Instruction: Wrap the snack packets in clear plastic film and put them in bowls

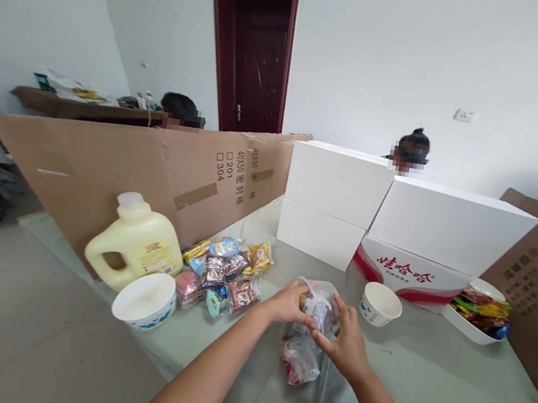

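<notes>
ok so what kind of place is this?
Probably a makeshift packing workroom: cardboard partition dividing a cloth-covered table, stacked white boxes, a pile of snack packets, and other people seated behind the partition.

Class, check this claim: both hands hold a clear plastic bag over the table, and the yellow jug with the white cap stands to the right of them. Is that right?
Not quite. In the head view the yellow jug stands to the left of the hands, not the right. The left hand and right hand do hold the clear plastic bag.

A clear plastic bag (318,306) is gripped between the left hand (290,302) and right hand (346,344) — a second filled bag (300,360) lies at six o'clock of it. Snack packets (226,269) are heaped at nine o'clock, a paper bowl (380,303) at two o'clock on the table (447,396).
</notes>
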Demonstrator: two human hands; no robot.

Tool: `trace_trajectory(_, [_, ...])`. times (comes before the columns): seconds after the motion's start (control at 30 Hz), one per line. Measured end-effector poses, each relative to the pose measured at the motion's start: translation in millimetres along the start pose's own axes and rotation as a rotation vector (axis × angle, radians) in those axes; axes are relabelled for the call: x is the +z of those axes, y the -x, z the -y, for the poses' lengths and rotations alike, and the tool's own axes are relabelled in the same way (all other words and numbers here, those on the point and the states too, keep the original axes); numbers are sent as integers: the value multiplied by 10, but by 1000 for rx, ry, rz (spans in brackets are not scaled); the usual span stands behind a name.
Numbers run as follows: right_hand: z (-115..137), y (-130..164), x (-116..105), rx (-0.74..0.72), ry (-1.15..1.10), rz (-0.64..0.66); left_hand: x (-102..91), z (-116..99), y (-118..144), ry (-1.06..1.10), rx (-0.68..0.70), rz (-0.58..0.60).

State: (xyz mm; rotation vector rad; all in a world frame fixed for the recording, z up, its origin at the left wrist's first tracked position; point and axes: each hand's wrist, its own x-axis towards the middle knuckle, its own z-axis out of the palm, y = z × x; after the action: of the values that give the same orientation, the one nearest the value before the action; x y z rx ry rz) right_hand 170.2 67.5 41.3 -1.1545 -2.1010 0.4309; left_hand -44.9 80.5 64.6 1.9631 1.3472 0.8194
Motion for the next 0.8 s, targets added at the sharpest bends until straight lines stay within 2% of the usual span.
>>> trace_trajectory(0.23, [-177, 151, 36, 130, -256, 95, 12, -192, -88, -177, 13, 134])
trace_trajectory(0.33, [-202, 205, 27, 130, -309, 125, -22, -313, -215, -290, 58, 307])
trace_trajectory(0.43, [-210, 210, 10, 125, -327, 170, -73, -428, -409, -314, 112, 544])
trace_trajectory(0.53, [-242, 196, -3, 155, -363, 176, -93, -497, -546, -316, 14, 689])
trace_trajectory(0.63, [-298, 183, 6, 171, -430, 142, -93, -506, -536, -350, -68, 655])
trace_trajectory(0.73, [-353, 137, 51, 210, -470, 75, -140, -473, -425, -398, -138, 540])
trace_trajectory(0.8, [-393, 64, 99, 297, -519, -14, -234, -431, -349, -431, -191, 467])
